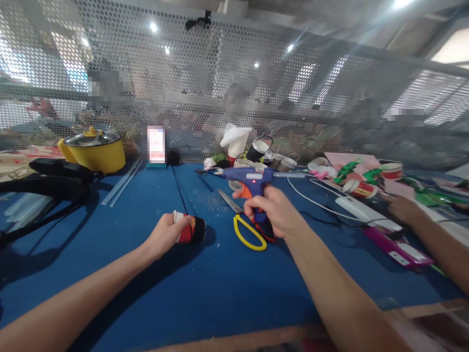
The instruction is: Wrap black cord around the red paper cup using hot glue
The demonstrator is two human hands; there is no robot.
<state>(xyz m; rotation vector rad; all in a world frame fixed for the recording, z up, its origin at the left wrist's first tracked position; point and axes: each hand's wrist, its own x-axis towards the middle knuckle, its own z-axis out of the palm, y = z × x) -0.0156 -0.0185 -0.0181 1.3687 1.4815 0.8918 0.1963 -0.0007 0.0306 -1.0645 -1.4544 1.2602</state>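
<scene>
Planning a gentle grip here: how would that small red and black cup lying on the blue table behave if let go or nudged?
The cup lies on its side under the left hand, so it would probably roll. It looks like thin paper, likely light and easily crushed. The blue table looks smooth, so it might slide.

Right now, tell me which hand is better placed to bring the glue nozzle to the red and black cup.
Right. The right hand already has its grip around the blue hot glue gun, nozzle pointing left, near the small red and black paper cup. The left hand is occupied steadying that cup on the blue table.
</scene>
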